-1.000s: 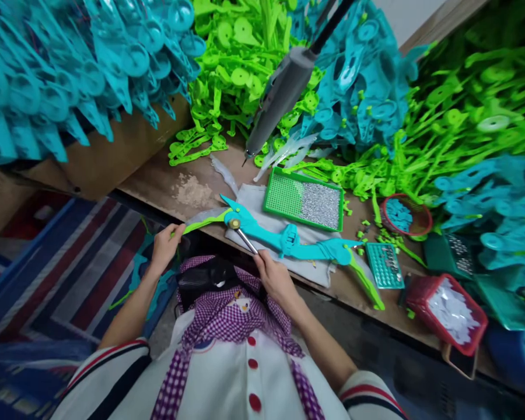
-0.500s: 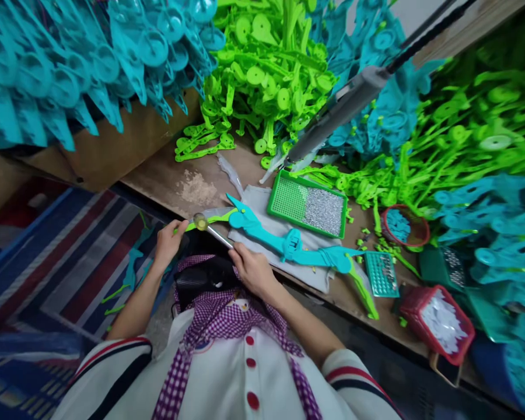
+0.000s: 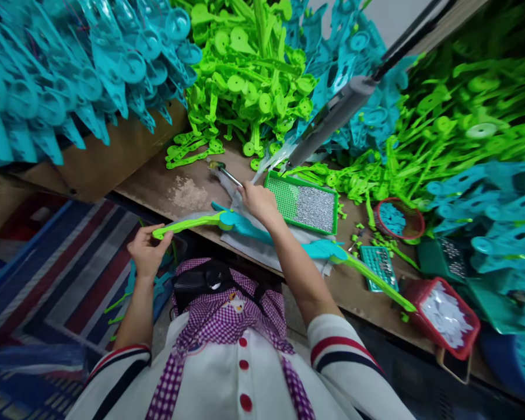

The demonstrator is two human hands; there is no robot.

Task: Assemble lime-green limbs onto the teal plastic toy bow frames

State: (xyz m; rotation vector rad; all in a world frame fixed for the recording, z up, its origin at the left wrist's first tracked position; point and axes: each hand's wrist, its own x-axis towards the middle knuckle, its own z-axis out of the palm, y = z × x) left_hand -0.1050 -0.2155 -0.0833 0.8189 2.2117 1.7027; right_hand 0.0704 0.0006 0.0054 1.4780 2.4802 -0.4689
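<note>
My left hand (image 3: 149, 252) pinches the near end of a lime-green plastic arm (image 3: 188, 223), which joins a long blue plastic piece (image 3: 245, 228). A second green arm (image 3: 376, 282) sticks out at the piece's other end, past the table edge. In my right hand (image 3: 259, 201) is a small mallet (image 3: 231, 176) with a metal handle and a yellowish head, held above the table. My right forearm hides the middle of the blue piece. Under it lies a grey cloth (image 3: 262, 248).
A green tray (image 3: 284, 219) of small metal pins stands behind the blue piece. To the right are a teal pegged tray (image 3: 376, 265), a red basket (image 3: 413, 230) and a red bin (image 3: 472, 338) of white pieces. Heaped green parts (image 3: 249, 87) and a hanging grey tool (image 3: 332, 116) are behind.
My right hand has lifted the mallet away from the green arm, up and over the table. My left hand has moved left and down with the arm's end, and the far green arm has swung outward.
</note>
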